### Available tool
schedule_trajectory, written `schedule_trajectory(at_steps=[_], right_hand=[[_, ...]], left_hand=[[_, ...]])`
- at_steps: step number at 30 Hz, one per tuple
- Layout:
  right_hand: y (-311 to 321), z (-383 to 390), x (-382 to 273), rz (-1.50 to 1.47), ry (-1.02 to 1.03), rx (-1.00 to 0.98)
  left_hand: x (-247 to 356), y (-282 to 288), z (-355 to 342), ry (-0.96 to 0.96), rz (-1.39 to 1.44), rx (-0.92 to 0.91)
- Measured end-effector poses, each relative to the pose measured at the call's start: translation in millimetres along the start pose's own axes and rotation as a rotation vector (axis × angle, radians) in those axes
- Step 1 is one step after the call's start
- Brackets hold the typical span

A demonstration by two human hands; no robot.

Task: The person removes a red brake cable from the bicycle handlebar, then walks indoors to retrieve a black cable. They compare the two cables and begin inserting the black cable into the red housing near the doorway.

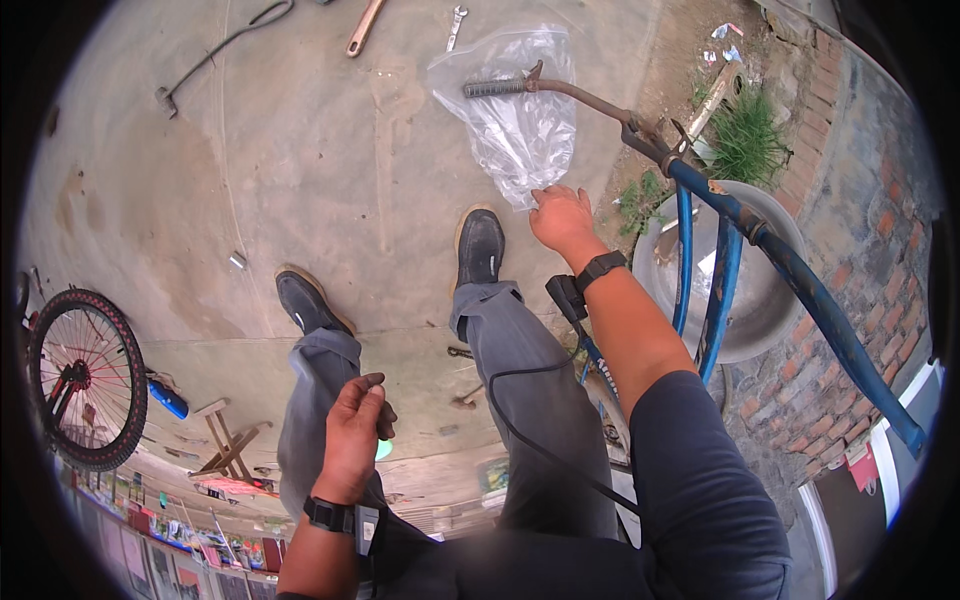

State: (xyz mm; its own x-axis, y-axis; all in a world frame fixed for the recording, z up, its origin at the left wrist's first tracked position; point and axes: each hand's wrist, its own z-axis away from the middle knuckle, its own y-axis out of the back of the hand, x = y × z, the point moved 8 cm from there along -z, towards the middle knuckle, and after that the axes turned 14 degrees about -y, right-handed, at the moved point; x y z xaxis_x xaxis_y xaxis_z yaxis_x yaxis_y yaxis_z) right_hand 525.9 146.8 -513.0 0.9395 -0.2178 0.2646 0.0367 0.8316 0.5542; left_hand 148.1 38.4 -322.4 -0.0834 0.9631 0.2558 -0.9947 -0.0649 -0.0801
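My right hand point(562, 218) reaches forward with loosely bent, separated fingers at the near, crumpled end of a clear plastic bag point(520, 140); whether the fingertips touch it is unclear. Lying across the bag is the grip end point(493, 88) of a rusty handlebar, which joins a worn blue bicycle frame point(806, 287) on my right. My left hand point(356, 420) hangs over my left leg, fingers slightly curled and apart, holding nothing visible. A black cable point(508, 373) runs down past my right leg.
A wrench point(456, 27), a copper-coloured tool point(365, 24) and a bent metal rod point(215, 55) lie on the concrete. At left are a bicycle wheel point(85, 378) and folding wooden stool point(223, 445); at right, a metal basin point(760, 320), weeds point(750, 140) and brickwork point(850, 360).
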Motion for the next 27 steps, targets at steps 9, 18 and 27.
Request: schedule_trajectory(at_steps=[9, 18, 27], right_hand=[[94, -44, -64, -0.267, 0.054, 0.114], [147, -102, -182, -0.081, 0.355, 0.496], [109, -75, -107, -0.085, 0.391, 0.489]], left_hand=[[13, -3, -6, -0.013, 0.025, -0.005], [25, 10, -7, -0.039, 0.125, 0.028], [29, 10, -5, -0.04, 0.177, -0.011]])
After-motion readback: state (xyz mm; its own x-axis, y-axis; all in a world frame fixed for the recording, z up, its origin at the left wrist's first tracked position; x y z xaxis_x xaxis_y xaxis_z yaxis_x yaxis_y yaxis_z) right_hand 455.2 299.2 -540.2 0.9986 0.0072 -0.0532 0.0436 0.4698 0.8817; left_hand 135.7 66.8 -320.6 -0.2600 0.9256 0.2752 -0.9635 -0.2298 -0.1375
